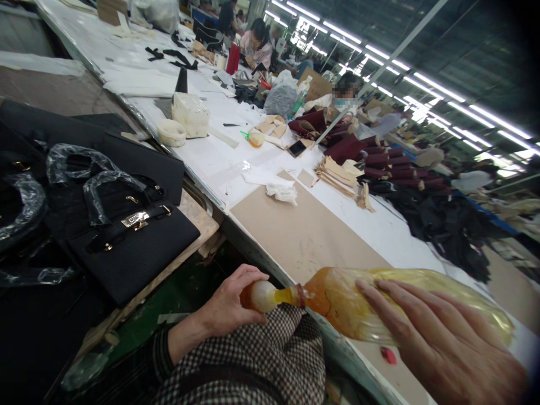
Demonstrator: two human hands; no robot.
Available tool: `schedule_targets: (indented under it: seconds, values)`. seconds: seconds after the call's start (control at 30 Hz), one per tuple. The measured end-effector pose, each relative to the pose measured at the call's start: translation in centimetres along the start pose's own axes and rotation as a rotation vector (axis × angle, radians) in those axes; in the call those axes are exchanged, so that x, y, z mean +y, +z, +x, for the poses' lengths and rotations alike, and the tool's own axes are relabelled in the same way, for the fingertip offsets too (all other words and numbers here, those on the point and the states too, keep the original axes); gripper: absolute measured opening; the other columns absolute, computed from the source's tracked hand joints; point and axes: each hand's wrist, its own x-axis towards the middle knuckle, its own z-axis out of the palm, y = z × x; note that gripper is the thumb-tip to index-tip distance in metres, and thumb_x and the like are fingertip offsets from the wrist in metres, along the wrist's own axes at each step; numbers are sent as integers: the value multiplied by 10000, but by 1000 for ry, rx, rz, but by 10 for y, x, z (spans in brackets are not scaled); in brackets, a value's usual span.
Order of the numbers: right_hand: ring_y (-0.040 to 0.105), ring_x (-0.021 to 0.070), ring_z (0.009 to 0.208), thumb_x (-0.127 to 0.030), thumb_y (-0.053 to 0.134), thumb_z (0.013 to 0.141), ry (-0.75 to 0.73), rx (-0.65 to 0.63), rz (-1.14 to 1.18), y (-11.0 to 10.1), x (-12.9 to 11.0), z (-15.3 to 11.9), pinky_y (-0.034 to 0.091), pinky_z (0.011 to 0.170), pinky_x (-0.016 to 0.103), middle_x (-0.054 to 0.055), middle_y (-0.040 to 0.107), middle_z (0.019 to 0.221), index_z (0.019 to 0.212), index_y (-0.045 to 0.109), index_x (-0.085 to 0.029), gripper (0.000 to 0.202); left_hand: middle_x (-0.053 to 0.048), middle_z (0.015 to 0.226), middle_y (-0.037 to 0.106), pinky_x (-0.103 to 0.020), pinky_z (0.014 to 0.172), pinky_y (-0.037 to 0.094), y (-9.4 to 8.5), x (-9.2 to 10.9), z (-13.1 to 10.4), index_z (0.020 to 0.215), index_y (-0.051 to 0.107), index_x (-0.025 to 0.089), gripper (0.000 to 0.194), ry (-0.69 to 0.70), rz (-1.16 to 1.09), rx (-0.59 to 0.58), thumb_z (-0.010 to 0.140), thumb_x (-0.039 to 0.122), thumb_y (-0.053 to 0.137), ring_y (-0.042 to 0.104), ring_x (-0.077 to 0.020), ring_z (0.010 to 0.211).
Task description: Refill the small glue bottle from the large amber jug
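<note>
Sideways over the edge of the worktable (304, 230), a clear plastic bottle (337, 301) lies tipped, dark amber toward its neck, paler yellow toward its base, with a reddish band around the mouth. A yellow neck piece joins it to a small amber-and-whitish bottle (265, 296), which the left hand (230, 301) clasps between thumb and fingers. The right hand (447, 332) spreads nearly straight fingers across the larger bottle; its thumb is hidden, so I cannot tell whether it grips.
</note>
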Motion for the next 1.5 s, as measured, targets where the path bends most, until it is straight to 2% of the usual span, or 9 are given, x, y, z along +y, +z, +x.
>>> schedule_targets:
  seconds: [0.13, 0.47, 0.77, 1.0, 1.3, 1.5]
  values:
    - [658, 399, 1144, -26, 380, 956, 30, -15, 21, 0, 0, -2, 485, 942, 578, 143, 714, 1276, 1664, 109, -270, 797, -83, 1295, 585, -420, 1114, 457, 1, -1, 0, 1284, 664, 249, 767, 13, -2, -1, 588, 188, 981, 582, -274, 1234]
    - [644, 435, 1145, -2, 439, 947, -11, 4, 14, 0, -1, -2, 484, 939, 594, 203, 679, 1297, 1662, 143, -217, 804, -80, 1297, 583, -411, 1112, 455, 1, -1, -1, 1290, 663, 252, 772, 5, 1, -5, 589, 166, 975, 580, -273, 1236]
    - [647, 422, 1141, 7, 436, 939, 0, 13, 0, -1, -1, -2, 483, 935, 565, 184, 680, 1298, 1662, 145, -232, 816, -81, 1294, 582, -406, 1111, 452, 2, -1, -2, 1289, 661, 252, 775, 8, 3, -7, 586, 161, 976, 584, -266, 1229]
    - [629, 430, 1172, 13, 456, 941, 3, -21, 0, 2, -2, -5, 477, 966, 593, 205, 649, 1334, 1663, 136, -226, 825, -80, 1298, 577, -393, 1110, 450, 2, 1, -1, 1287, 663, 238, 773, -2, -1, -5, 585, 149, 974, 581, -264, 1233]
    - [618, 401, 1181, -14, 469, 955, 65, -7, 43, 14, -6, -12, 471, 990, 583, 178, 659, 1316, 1663, 130, -240, 817, -75, 1307, 572, -389, 1116, 449, 2, 3, -1, 1285, 662, 242, 770, 5, -4, 3, 587, 164, 979, 577, -260, 1245]
    - [625, 370, 1154, -52, 509, 960, 78, 44, 55, 31, -4, -25, 464, 986, 541, 159, 674, 1299, 1651, 207, -202, 768, -65, 1305, 573, -375, 1106, 447, 4, 6, 0, 1288, 656, 259, 781, 15, -2, 6, 585, 160, 982, 575, -250, 1238]
